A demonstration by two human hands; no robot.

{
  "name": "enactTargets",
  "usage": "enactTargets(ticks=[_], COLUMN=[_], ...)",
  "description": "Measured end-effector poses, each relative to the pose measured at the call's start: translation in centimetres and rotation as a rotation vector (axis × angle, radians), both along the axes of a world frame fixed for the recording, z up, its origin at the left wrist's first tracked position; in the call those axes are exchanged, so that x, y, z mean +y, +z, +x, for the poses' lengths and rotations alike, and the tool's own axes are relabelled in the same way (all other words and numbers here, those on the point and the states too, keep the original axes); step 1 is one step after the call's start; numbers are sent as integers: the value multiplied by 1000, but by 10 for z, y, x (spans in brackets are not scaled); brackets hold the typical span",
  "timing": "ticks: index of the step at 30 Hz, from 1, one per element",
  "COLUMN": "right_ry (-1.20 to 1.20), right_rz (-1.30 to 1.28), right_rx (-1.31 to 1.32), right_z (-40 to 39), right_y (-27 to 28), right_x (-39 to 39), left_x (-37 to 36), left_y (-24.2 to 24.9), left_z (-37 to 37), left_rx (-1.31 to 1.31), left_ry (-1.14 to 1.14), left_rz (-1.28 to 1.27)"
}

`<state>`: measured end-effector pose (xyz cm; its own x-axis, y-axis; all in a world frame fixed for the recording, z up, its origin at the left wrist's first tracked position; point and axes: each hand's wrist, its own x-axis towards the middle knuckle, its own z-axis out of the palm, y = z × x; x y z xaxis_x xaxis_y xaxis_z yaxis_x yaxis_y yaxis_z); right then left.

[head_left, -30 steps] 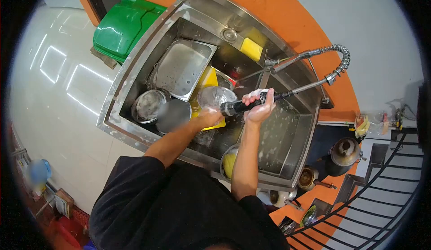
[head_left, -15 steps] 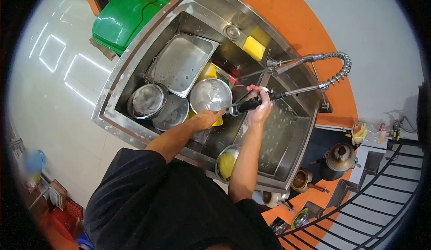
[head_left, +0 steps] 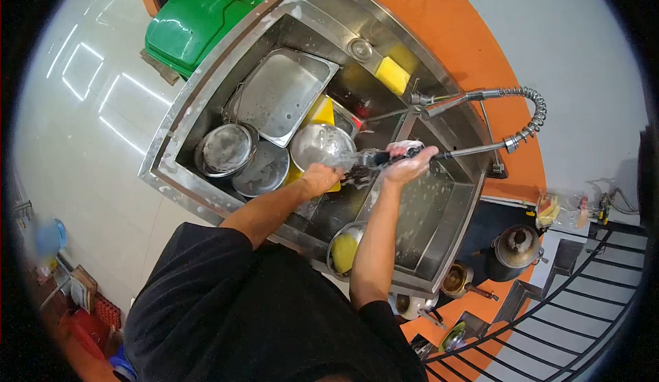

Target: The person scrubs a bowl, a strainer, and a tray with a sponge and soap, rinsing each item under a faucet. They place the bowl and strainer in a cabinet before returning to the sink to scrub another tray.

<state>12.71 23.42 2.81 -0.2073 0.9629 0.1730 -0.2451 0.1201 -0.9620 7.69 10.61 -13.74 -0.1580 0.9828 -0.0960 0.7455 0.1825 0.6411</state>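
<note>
With my right hand (head_left: 413,165) I hold the black spray nozzle (head_left: 374,159) of the tap, pointed left. Water shoots from it onto a round metal bowl (head_left: 317,143) in the left sink basin. My left hand (head_left: 321,179) is closed on the near edge of that bowl, its fingertips partly hidden. Beside the bowl stand a metal tray (head_left: 278,94), a flat round lid or pan (head_left: 264,170) and a round pot (head_left: 225,150). Yellow pieces (head_left: 320,111) show behind and under the bowl.
A spring hose (head_left: 539,104) arches over the right basin (head_left: 429,210), which holds cloudy water. A yellow sponge (head_left: 392,75) lies on the back ledge. At the near edge sits a bowl with something yellow-green (head_left: 344,253). A green bin (head_left: 195,25) stands behind left; pots (head_left: 516,248) stand right.
My right hand has drawn slightly right with the nozzle, and water now sprays out of it. My left hand's extended finger has curled in at the bowl's edge. The view has shifted a little.
</note>
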Motion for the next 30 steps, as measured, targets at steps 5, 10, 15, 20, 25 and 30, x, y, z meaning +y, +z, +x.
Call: enactTargets(ticks=[5,10,15,20,25,30], right_ry=[23,246,200,-72,70,87], right_rz=[121,-276,-255,171,-63,-117], right_rx=[-24,134,183,52,134,243], right_z=[-1,7,11,10,7,-10], right_y=[5,-2,4,8,15,28], right_x=[-13,-37,-35,-13,-32,-41], left_x=[-18,-10,5,10,12,20], left_y=[-19,-50,-10,30,17,-3], left_z=[-4,8,3,-21,-26,-21], left_rx=[180,23,-66,-175,-462,-1173], left_ry=[-240,-130,-22,207,353,471], left_rz=[13,205,115,-73,169,332])
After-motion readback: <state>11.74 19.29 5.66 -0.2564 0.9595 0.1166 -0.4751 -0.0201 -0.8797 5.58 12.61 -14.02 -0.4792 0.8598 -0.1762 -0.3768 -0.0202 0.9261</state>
